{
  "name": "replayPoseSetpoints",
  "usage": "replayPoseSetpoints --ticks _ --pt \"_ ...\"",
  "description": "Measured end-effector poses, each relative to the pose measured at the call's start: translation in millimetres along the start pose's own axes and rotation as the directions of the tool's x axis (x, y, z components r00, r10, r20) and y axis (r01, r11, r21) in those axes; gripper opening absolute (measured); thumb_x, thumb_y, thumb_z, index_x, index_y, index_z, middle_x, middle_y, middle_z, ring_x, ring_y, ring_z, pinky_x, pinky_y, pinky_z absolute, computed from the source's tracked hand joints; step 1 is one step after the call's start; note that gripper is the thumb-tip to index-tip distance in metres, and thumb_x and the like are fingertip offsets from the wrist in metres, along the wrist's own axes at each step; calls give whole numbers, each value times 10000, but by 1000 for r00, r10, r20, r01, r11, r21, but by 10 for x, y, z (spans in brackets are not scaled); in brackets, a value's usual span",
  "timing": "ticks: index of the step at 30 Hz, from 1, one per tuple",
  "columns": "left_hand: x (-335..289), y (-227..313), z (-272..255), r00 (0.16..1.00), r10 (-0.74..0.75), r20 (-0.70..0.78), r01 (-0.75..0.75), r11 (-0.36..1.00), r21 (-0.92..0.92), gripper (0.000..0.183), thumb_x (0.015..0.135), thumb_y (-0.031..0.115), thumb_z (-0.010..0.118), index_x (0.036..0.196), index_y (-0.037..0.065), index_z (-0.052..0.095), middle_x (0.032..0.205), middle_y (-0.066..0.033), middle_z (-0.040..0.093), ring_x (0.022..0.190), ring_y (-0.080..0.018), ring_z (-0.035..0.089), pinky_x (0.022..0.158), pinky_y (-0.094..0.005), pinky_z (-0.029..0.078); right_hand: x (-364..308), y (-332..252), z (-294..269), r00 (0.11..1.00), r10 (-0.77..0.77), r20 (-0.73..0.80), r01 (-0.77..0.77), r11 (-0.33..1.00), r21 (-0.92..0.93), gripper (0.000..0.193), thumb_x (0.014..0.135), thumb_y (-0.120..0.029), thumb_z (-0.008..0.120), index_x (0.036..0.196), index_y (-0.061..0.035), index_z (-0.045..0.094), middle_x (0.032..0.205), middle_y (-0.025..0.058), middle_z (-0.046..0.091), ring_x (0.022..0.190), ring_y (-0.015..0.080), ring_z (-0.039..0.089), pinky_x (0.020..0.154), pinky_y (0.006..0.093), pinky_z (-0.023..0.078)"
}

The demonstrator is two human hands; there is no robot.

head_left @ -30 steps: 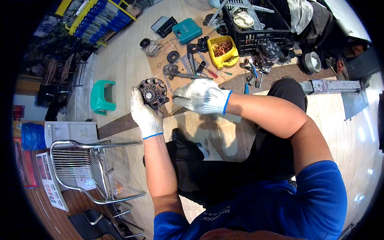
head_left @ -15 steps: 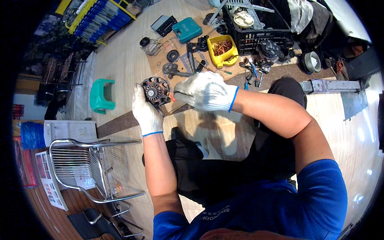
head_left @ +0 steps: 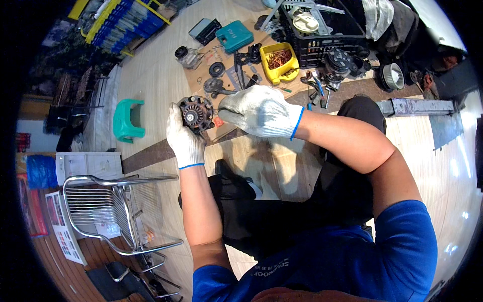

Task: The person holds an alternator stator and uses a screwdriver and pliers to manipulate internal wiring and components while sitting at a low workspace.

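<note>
Right hand (head_left: 260,111) slightly rightward, curled (hold unclear), beside metal part (head_left: 196,115) in grip of left hand (head_left: 183,138)

Short marking (head_left: 236,37) on teal case (head_left: 241,46); pale lettering (head_left: 274,266) on blue shirt (head_left: 332,264), upside down, partly legible; printed sheet (head_left: 64,229) at L, txt too sm. to read; cardboard (head_left: 192,78) print blurred, mostly covered.
</note>
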State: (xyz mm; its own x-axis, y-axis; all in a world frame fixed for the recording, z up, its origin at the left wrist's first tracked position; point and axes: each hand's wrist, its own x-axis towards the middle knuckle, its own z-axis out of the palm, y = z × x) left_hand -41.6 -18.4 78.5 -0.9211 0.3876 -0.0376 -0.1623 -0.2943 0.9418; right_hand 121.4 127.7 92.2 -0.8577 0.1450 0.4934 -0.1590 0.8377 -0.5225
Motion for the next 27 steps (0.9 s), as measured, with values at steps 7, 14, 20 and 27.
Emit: replayPoseSetpoints --ticks 7,14,20,27 --pt "49 -14 -131 982 -59 179 52 998 46 369 1036 325 529 1170 -9 608 1066 -135 685 936 -270 703 831 -449 602 24 121 -87 997 62 -36 -62 998 -7 231 947 -270 605 1053 -80 682 891 140 686 780 336 688 662 424 549" --pt "23 114 -163 929 -281 242 297 954 -32 423 998 377 588 1146 -16 631 1106 -154 696 954 -302 709 860 -477 595 116 425 -203 984 178 -3 -177 976 -125 270 916 -347 600 1033 -118 679 883 145 688 804 335 695 693 444 554" --pt "203 220 -317 761 -267 591 563 724 -399 495 996 497 486 1098 47 665 945 -105 701 692 -228 635 499 -314 499 63 766 -54 985 164 61 -153 976 -157 282 900 -307 622 1133 -169 702 860 179 701 820 369 689 734 444 559" --pt "53 454 -235 965 -229 127 262 847 -462 381 948 413 515 1095 103 679 928 -89 716 701 -250 651 500 -325 513 -118 510 163 987 46 155 -63 993 104 177 917 -217 602 1020 -95 677 869 152 679 787 367 672 686 449 539"
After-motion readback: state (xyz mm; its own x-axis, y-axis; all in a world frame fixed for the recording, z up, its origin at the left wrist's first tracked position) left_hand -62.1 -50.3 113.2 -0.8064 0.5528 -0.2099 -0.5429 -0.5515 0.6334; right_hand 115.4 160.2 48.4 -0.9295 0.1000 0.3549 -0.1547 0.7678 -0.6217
